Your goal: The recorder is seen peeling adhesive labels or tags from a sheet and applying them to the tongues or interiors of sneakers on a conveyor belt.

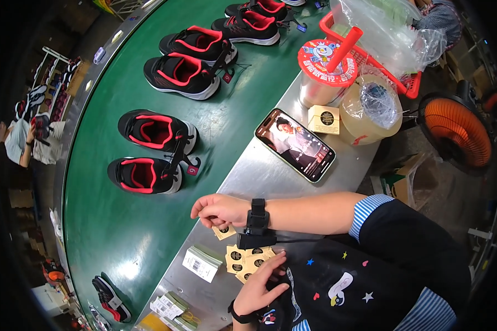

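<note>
My right hand (220, 211) hovers by the table edge with its fingers curled closed; what they hold, if anything, is hidden. Partly beneath it is a small square tan card (223, 231) with a dark round print. My left hand (261, 284) lies with fingers stretched out, its fingertips touching a spread of the same tan cards (236, 256). Left of these cards is a stack of white labels (200, 263). Beyond my right hand, a pair of black shoes with red linings stands on the green belt: a nearer shoe (143, 175) and a farther one (156, 132), with a hook tag.
More black-and-red shoes (182, 76) stand along the green belt (110, 231). On the metal ledge lie a lit phone (295, 144), a tan box (324, 119), a lidded cup (321, 83) with a red straw, a tape roll (373, 107) and banded labels (171, 308). An orange fan (457, 132) stands at right.
</note>
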### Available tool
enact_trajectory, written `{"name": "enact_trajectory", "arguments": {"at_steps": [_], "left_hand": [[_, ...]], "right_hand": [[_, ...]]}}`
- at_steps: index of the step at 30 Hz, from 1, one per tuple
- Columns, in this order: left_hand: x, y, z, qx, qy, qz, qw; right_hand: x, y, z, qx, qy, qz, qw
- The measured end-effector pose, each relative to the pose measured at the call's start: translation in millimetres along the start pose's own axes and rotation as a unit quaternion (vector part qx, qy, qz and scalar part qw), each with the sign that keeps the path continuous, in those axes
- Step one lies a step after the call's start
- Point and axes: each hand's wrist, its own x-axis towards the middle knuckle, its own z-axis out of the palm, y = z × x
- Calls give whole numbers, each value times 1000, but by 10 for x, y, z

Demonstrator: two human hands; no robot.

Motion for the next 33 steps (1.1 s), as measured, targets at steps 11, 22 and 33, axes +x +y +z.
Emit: {"name": "enact_trajectory", "arguments": {"at_steps": [11,22,33], "left_hand": [[-119,45,-72,65,114,-8,991],[-59,21,-62,183,206,-70,959],[104,47,-85,141,111,-12,984]], "right_hand": [[11,-7,-14,2,-8,-2,1000],[-19,-55,-68,17,-6,-2,1000],[120,82,-21,5,-3,-12,1000]]}}
